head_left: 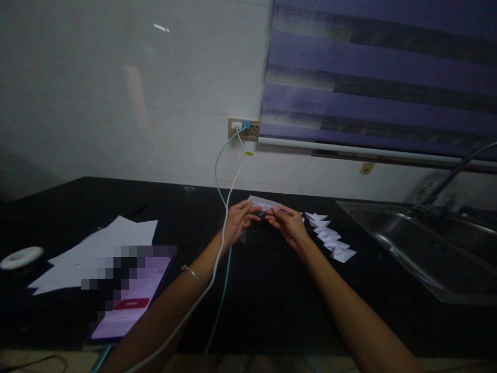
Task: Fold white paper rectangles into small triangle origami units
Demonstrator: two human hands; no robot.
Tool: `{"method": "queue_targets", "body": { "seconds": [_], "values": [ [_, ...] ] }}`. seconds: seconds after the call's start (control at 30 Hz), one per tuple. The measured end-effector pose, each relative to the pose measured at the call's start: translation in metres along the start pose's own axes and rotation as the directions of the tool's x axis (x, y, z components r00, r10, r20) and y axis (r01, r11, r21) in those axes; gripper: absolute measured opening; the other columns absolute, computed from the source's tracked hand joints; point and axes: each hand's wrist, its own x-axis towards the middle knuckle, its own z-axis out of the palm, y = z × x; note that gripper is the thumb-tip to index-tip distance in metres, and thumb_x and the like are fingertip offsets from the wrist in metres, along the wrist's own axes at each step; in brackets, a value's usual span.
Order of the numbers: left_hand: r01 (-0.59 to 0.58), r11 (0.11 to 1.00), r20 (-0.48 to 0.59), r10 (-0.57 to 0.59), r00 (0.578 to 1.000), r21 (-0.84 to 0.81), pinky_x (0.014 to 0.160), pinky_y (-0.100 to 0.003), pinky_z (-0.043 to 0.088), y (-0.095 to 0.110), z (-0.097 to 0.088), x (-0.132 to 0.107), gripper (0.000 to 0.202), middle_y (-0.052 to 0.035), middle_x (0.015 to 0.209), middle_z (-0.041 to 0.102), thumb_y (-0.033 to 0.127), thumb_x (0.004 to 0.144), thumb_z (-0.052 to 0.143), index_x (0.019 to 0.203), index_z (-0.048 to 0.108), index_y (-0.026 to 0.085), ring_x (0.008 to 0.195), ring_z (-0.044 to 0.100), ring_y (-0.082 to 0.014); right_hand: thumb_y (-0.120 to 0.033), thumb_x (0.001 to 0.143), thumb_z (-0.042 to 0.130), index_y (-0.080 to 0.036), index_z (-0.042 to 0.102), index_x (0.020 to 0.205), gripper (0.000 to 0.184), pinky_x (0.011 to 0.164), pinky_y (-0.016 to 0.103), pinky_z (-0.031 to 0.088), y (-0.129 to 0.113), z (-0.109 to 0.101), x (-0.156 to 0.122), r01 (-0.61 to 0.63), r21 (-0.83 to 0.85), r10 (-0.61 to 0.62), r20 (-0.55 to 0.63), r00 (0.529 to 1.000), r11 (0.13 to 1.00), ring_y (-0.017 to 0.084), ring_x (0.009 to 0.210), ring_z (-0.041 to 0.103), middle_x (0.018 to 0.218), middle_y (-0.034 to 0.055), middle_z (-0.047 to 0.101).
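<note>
One folded white paper (265, 202) spans the gap between the left hand (237, 220) and the right hand (290, 224), the fingers of both pinching it near its ends. Its long axis runs side to side, dipping slightly rightward, over the far part of the worktop (266, 300), equally near either hand; a row of folded papers (326, 235) lies just right

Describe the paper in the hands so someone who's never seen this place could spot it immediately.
At the black countertop, look toward the far edge, left of the metal sink. There, the left hand and right hand hold a small, folded white paper between them. Being held sets it apart from the folded pieces lined up beside the sink and the loose sheets lying farther left.
</note>
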Motion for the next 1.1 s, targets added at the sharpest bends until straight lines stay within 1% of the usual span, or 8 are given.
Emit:
{"method": "queue_targets", "body": {
  "seconds": [0.27,0.37,0.53,0.73,0.8,0.87,0.97,1.1],
  "values": [
    [0.026,1.0,0.031,-0.026,0.999,0.003,0.047,-0.018,0.043,-0.0026,-0.0032,0.0017,0.035,-0.0165,0.106,0.067,0.039,0.08,0.065,0.098,0.06,0.01,0.064,0.067,-0.0129,-0.02,0.066,0.076,-0.015,0.063,0.073,0.015,0.049,0.017,0.053,-0.0038,-0.0006,-0.0014,-0.047,-0.008,0.047,-0.018,0.999,0.999,0.011,0.055,0.066,0.073,0.0061,0.072],
    [0.002,1.0,0.007,-0.002,1.0,0.0,0.047,-0.017,0.044,-0.0021,-0.0041,0.0019,0.033,-0.0144,0.103,0.068,0.039,0.08,0.064,0.095,0.058,0.011,0.061,0.065,-0.0106,-0.021,0.067,0.075,-0.016,0.064,0.074,0.014,0.055,0.019,0.055,-0.0034,-0.0001,-0.002,-0.043,-0.004,0.043,0.008,0.999,0.999,0.014,0.064,0.069,0.078,0.0065,0.073],
    [0.008,1.0,0.013,-0.008,1.0,0.01,0.038,-0.016,0.038,-0.0023,-0.0043,0.003,0.03,-0.01,0.089,0.069,0.038,0.079,0.065,0.092,0.056,0.012,0.053,0.062,-0.0091,-0.036,0.07,0.075,-0.017,0.067,0.082,0.024,0.068,0.025,0.058,-0.0021,0.0015,-0.0013,0.014,-0.031,-0.014,0.01,1.0,0.999,0.016,0.077,0.07,0.088,0.0073,0.073],
    [0.033,0.999,0.042,-0.034,0.999,0.014,0.041,-0.017,0.04,-0.0033,-0.0045,0.001,0.04,-0.0135,0.098,0.068,0.038,0.083,0.06,0.115,0.053,0.014,0.061,0.065,-0.0127,-0.042,0.066,0.076,-0.016,0.069,0.087,0.034,0.071,0.028,0.058,0.0041,-0.0009,0.0019,0.116,-0.079,-0.118,-0.016,0.993,0.99,0.016,0.076,0.069,0.084,0.0068,0.072],
    [0.058,0.996,0.05,-0.062,0.997,0.067,0.035,-0.015,0.03,-0.0029,-0.0054,0.0005,0.043,-0.0118,0.088,0.07,0.039,0.084,0.059,0.118,0.052,0.015,0.046,0.058,-0.008,-0.043,0.066,0.076,-0.016,0.07,0.085,0.034,0.073,0.029,0.058,0.0054,-0.0024,0.0035,0.151,-0.092,-0.155,-0.04,0.987,0.984,0.016,0.075,0.069,0.084,0.0066,0.072],
    [0.067,0.99,0.068,-0.075,0.995,0.122,0.031,-0.016,0.016,-0.0023,-0.0056,0.0003,0.045,-0.0078,0.071,0.069,0.041,0.084,0.057,0.119,0.053,0.014,0.031,0.041,-0.0026,-0.044,0.067,0.075,-0.015,0.07,0.081,0.033,0.072,0.028,0.059,0.0058,-0.0032,0.0049,0.177,-0.104,-0.184,-0.071,0.98,0.979,0.016,0.074,0.069,0.082,0.0064,0.072],
    [0.028,0.989,0.079,-0.039,0.996,0.146,0.03,-0.017,0.01,-0.0003,-0.0031,-0.0004,0.044,-0.0056,0.064,0.068,0.041,0.084,0.056,0.119,0.053,0.014,0.025,0.026,0.0003,-0.045,0.067,0.075,-0.015,0.07,0.078,0.033,0.071,0.028,0.059,0.0058,-0.0029,0.0058,0.189,-0.125,-0.201,-0.096,0.975,0.974,0.015,0.069,0.068,0.079,0.0064,0.072],
    [0.009,0.997,0.05,-0.013,0.999,0.082,0.035,-0.016,0.027,0.0039,0.0027,-0.0027,0.041,-0.0103,0.084,0.071,0.041,0.084,0.056,0.116,0.051,0.016,0.037,0.048,-0.0046,-0.046,0.067,0.074,-0.015,0.07,0.078,0.032,0.069,0.029,0.059,0.0055,-0.0003,0.0043,0.192,-0.158,-0.206,-0.077,0.975,0.969,0.015,0.066,0.068,0.075,0.0062,0.072]
  ]
}}
